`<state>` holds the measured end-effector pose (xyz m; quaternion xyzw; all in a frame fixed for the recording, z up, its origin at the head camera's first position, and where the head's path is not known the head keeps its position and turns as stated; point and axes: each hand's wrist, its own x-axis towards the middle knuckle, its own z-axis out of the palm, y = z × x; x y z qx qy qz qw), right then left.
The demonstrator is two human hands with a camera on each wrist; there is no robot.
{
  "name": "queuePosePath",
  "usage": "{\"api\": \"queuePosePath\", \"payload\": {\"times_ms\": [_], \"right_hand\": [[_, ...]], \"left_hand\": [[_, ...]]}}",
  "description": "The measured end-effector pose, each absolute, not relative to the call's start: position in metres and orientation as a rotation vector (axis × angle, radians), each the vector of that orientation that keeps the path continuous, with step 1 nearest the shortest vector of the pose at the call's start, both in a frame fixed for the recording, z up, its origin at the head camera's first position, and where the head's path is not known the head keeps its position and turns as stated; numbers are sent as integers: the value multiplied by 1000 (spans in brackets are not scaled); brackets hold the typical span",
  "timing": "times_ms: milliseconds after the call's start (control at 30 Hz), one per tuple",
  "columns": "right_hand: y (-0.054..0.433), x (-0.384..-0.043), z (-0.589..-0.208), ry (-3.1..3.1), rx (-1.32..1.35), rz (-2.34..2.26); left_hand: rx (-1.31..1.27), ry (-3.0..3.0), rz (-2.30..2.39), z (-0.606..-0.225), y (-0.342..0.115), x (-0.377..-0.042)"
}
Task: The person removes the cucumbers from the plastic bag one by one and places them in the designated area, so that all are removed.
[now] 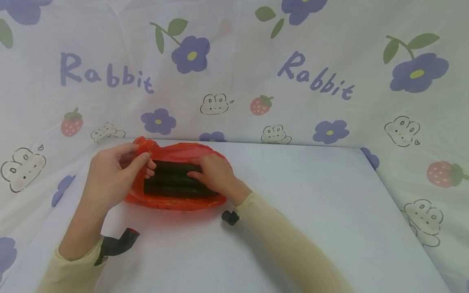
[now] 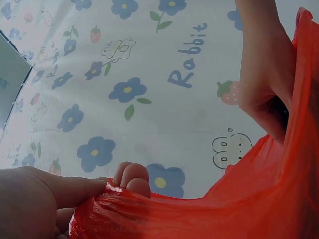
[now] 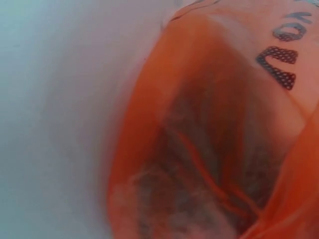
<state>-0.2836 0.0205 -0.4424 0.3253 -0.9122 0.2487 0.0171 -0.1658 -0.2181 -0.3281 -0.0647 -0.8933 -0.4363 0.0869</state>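
A thin red plastic bag (image 1: 172,204) lies with its mouth spread, and long dark green cucumbers (image 1: 170,180) rest side by side in it. My left hand (image 1: 110,173) pinches the bag's raised left edge between thumb and fingers, as the left wrist view also shows. From the right, my right hand (image 1: 218,175) reaches into the bag and grips the uppermost cucumber near its right part; some of its fingertips are hidden. In the right wrist view, the bag's film (image 3: 132,149) covers dark shapes, and black printing shows on it.
The bag lies on a white tabletop (image 1: 311,195). Behind it hangs a white cloth (image 1: 234,73) printed with flowers, strawberries and rabbits. Dark wrist devices (image 1: 119,243) stick out by both sleeves.
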Motion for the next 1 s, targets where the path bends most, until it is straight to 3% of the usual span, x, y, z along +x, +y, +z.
{"api": "queuePosePath", "payload": {"times_ms": [1000], "right_hand": [[23, -282, -440, -2779, 909, 743]], "left_hand": [[-199, -2639, -1271, -326, -219, -164]]}}
